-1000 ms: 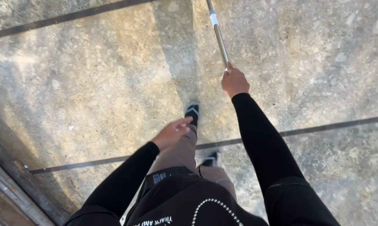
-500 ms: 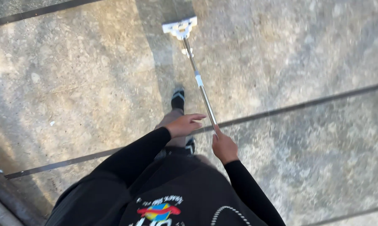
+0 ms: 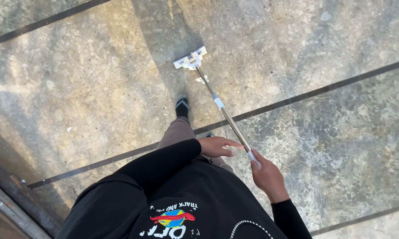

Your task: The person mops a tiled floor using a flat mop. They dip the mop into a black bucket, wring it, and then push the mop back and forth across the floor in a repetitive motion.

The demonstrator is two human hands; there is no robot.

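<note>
Mop handle (image 3: pixel 228 117), a thin metal pole with a pale collar partway down, runs from the person's hands out toward eleven o'clock, ending in a flat white mop head (image 3: pixel 190 59) that lies on the stone floor (image 3: pixel 75 88) at about twelve o'clock from the body. A small white scrap (image 3: pixel 202 80) sits on the floor just beside the pole, near the head.

The right hand (image 3: pixel 267 176) is closed around the near end of the handle, fingers wrapped over the pale grip at the pole's tip, the wrist emerging from a black sleeve at about four o'clock. The left hand (image 3: pixel 217 146) is open, fingers stretched out flat and pointing toward three o'clock, their tips just reaching the pole slightly above the right hand; whether they actually touch the metal cannot be told. It grips nothing.

One foot in a dark shoe (image 3: pixel 182 107) is planted at twelve o'clock from the torso, just left of the pole, below a tan trouser leg (image 3: pixel 177 132). The person wears a black top (image 3: pixel 195 203) with a colourful print on the chest and a beaded chain (image 3: pixel 248 224) hanging below it.

The floor is mottled grey-brown polished stone crossed by dark joint lines (image 3: pixel 323 90) running roughly from eight o'clock to two o'clock. The person's shadow falls over the floor toward twelve o'clock, covering the mop head. A dark metal-edged threshold (image 3: pixel 13 203) shows at seven o'clock
</note>
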